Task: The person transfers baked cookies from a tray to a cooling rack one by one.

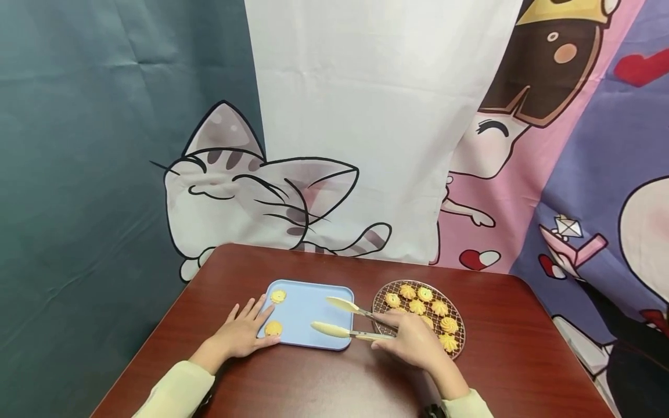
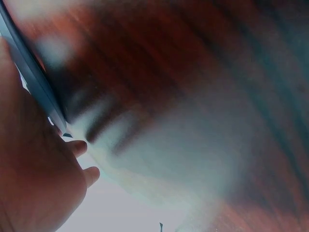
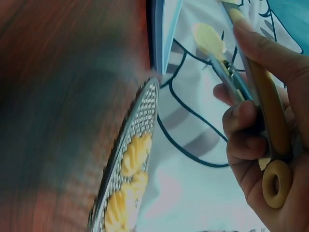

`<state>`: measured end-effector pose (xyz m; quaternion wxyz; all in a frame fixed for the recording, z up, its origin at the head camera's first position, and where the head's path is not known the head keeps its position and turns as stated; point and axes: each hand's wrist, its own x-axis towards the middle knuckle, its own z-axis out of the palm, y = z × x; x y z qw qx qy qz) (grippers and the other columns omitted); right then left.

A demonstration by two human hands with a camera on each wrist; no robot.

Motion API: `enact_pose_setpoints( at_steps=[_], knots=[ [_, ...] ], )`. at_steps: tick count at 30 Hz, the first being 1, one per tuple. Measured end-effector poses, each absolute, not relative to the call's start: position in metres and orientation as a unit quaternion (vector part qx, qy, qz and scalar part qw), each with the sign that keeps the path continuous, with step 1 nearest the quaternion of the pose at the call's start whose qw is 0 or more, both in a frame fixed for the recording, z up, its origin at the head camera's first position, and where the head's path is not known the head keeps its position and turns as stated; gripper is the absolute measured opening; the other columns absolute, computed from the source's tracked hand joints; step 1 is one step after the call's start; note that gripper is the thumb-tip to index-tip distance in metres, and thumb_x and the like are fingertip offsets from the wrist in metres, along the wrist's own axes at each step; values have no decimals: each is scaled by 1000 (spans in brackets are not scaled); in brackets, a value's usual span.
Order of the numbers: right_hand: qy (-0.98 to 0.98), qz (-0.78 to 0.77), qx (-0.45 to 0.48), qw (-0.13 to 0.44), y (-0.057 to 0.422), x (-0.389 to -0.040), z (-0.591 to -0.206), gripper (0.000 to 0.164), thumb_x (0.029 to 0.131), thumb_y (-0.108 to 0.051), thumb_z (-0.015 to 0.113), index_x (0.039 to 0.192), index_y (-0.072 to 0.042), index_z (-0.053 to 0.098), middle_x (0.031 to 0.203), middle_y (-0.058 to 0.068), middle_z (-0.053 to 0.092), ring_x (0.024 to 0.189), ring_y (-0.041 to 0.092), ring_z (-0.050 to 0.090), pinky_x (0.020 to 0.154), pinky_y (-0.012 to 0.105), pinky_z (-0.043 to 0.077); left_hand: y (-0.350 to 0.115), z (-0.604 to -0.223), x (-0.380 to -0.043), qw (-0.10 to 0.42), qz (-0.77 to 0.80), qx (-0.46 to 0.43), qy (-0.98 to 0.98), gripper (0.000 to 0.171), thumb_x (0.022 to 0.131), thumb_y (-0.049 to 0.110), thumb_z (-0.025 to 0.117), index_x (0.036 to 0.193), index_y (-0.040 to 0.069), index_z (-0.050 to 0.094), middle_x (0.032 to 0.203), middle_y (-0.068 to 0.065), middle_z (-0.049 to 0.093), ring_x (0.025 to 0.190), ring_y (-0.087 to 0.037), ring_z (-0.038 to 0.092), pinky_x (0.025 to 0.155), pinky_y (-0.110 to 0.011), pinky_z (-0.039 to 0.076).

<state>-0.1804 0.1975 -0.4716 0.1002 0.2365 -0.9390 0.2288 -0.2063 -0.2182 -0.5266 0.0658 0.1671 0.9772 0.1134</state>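
My left hand (image 1: 237,335) rests with spread, straight fingers at the left edge of a light blue tray (image 1: 305,299). Two round yellow cookies lie along that side: one (image 1: 278,296) toward the back, another (image 1: 273,328) close to my thumb. My right hand (image 1: 415,342) grips a pair of tongs (image 1: 331,330) with cream-coloured tips. Those tips stand apart over the tray's right half, with nothing between them. In the right wrist view, fingers curl round the tongs' handle (image 3: 270,106), which ends in a ring. Below that hand is a round wire rack (image 3: 145,108) with piped cookies (image 3: 135,154).
Several swirled cookies (image 1: 449,325) cover the rack, right of the tray on a dark red wooden table (image 1: 313,386). Behind the table hangs a cloth backdrop (image 1: 366,116) with a cartoon cat. The left wrist view shows mostly blurred, reflective tabletop (image 2: 193,135).
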Motion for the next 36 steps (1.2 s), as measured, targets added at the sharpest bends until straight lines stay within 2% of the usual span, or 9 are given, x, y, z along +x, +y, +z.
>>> enact_pose_setpoints(
  at_steps=[4,10,15,23,29,36],
  knots=[
    [-932,252,252,64,183,-192,-470,57,75,-38,89,127,-21,74,117,-3,74,105,17,68,90,43,54,-220,-527,-209,65,113,167,977,91,92,73,52,159,13,36,168,-16,18,151,-46,19,118,-69,10],
    [-927,241,283,47,165,-210,-472,56,75,-41,89,126,-25,74,107,-7,74,91,12,67,80,35,55,-222,-534,-211,54,109,168,978,94,90,76,51,160,15,34,169,-13,17,152,-45,19,118,-67,9],
    [-918,240,313,45,153,-222,-475,54,75,-38,89,125,-23,75,103,-8,75,84,13,68,75,31,55,-223,-541,-214,43,114,169,978,95,88,78,50,159,16,36,169,-12,17,152,-44,19,118,-66,9],
    [-910,240,336,23,133,-233,-475,52,74,-34,91,123,-21,76,106,-9,75,88,9,69,77,30,56,-225,-544,-215,40,110,172,978,97,87,80,50,160,18,34,169,-11,17,152,-44,19,118,-66,10],
    [-918,207,337,12,121,-242,-476,52,73,-40,90,122,-28,76,108,-12,75,90,7,68,74,29,54,-222,-541,-213,45,108,168,979,96,88,77,52,160,17,33,169,-11,16,152,-45,18,119,-66,9],
    [-923,189,333,-15,112,-247,-475,51,74,-43,89,122,-33,76,114,-13,74,99,10,69,82,32,55,-219,-531,-208,58,106,167,979,96,90,77,50,160,13,33,169,-15,17,151,-48,19,119,-66,11]
  ],
)
